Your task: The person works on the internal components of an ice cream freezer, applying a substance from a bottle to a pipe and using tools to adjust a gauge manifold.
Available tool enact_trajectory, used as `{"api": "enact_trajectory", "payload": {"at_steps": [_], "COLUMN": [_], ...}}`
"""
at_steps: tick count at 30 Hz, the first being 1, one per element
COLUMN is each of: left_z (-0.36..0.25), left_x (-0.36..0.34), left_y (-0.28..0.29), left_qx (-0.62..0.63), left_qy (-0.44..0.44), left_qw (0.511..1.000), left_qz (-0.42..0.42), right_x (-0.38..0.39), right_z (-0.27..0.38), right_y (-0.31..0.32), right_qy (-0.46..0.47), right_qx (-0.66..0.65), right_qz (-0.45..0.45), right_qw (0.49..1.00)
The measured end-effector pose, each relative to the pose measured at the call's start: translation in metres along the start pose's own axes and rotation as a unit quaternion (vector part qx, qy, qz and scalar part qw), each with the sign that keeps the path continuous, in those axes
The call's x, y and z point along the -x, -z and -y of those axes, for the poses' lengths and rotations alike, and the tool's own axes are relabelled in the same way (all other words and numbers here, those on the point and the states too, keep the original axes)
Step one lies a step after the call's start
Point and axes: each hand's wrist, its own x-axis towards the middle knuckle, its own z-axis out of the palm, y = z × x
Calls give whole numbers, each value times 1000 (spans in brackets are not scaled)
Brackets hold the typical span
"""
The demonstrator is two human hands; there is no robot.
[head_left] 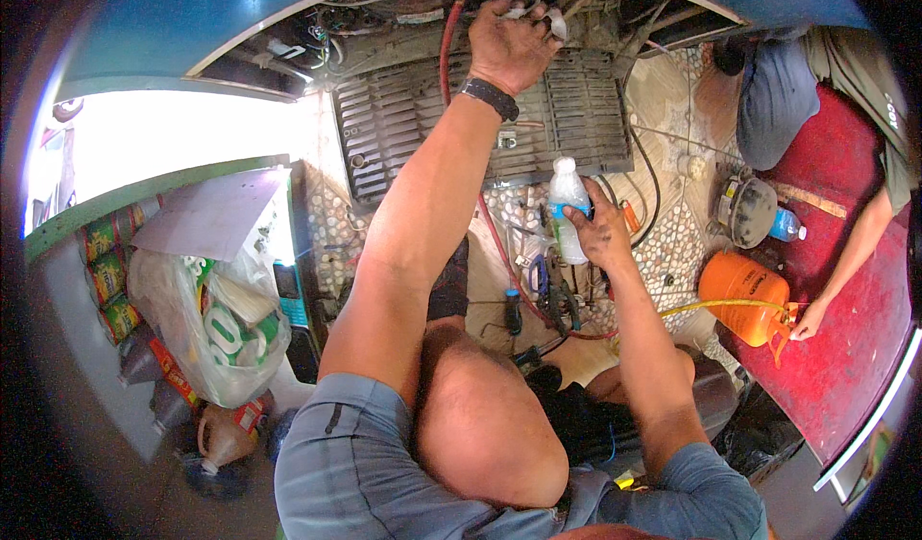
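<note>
Head view. Right hand [605,233] has its fingers curled round the bottle [570,212], held near upright, just this side of the grille [394,122]. Left hand [512,46] reaches far, into the cavity below the blue panel [230,7]; fingers half curled beside something pale [556,24] (cannot tell whether it is gripped).

Risks, as judged: the bottle's wall looks thin, so a hard squeeze could push out any contents, if the top is loose (not clear from here). A slip would likely drop it among the floor tools, near the screwdriver [513,312]. The left wrist lies close to the red hose [448,55]; pulling back carelessly could snag it. Metal edges in the cavity might scrape the knuckles.
</note>
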Motion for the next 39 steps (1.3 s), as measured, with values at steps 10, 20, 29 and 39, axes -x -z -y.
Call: {"api": "enact_trajectory", "payload": {"at_steps": [10, 20, 29, 39], "left_z": [1, -6, 11, 11], "left_x": [3, -2, 61, 102], "left_y": [1, 10, 15, 13], "left_qx": [-39, -48, -175, -240], "left_qy": [-26, -40, -31, 16], "left_qw": [999, 998, 977, 965], "left_qz": [-26, -12, -115, -105], "right_x": [-7, -9, -30, -66], "right_z": [9, 5, 28, 59], "right_y": [4, -1, 20, 32], "right_qy": [-12, 40, 70, 112], "right_qx": [-2, 27, 9, 11], "right_qz": [16, -32, -67, -35], "right_qw": [1000, 998, 995, 993]}}
